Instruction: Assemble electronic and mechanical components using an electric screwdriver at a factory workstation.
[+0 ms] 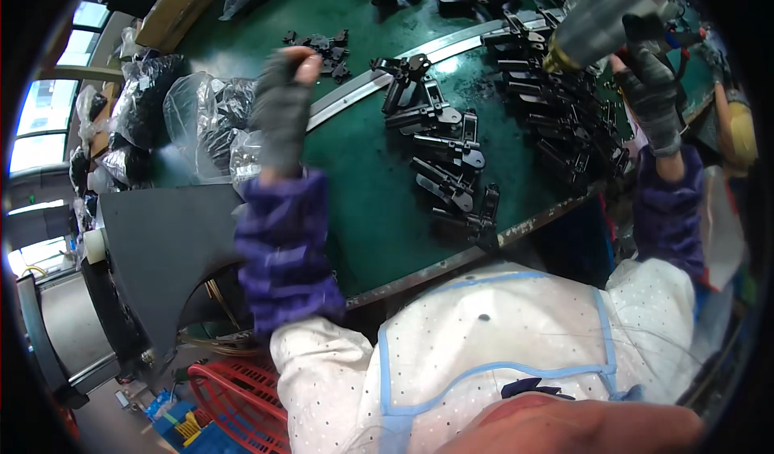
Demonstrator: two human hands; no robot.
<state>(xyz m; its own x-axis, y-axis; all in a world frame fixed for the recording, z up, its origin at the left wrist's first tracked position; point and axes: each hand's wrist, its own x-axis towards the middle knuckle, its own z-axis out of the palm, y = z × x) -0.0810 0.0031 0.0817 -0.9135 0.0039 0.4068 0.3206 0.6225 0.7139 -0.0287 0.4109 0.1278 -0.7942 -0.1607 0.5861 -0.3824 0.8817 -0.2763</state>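
Left hand [284,103] of mine is half curled, right hand [651,99] is beside the grey tool [603,22]; if either grips something, I cannot tell. Black brackets [447,118] lie on the green table [355,204] between them; I should keep sleeves [282,244] clear.

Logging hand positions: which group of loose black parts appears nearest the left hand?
The small leftmost cluster of black parts, beside the left hand; the larger groups lie farther right.

Left hand [284,91]: grey fingerless glove [280,123]
Right hand [647,87]: matching grey glove [657,121]
Oversleeves [284,248]: purple, bunched in folds
Smock [500,325]: white, small dark dots
Trim [384,373]: light blue, edging the front
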